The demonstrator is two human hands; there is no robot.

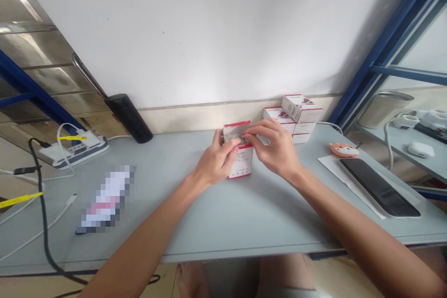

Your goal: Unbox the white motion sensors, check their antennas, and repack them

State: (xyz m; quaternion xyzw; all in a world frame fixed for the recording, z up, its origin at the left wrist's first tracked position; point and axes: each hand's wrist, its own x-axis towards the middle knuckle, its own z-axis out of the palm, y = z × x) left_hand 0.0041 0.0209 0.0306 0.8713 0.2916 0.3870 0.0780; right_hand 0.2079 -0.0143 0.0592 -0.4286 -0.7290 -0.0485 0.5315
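Observation:
A small white carton with red edges stands upright on the desk, its top open and the lid flap raised at the back. My left hand is wrapped round the carton's left side, with the thumb lying across the opening. At the upper right of the opening, my right hand has its thumb and fingertips pinched together. What those fingertips hold is too small to make out. The inside of the carton is largely hidden by my fingers.
Several similar cartons are stacked by the wall. To the right lie a phone, a white paper and an orange animal-faced case. Leftward are a black cylinder, a power strip, cables and a blurred-out object.

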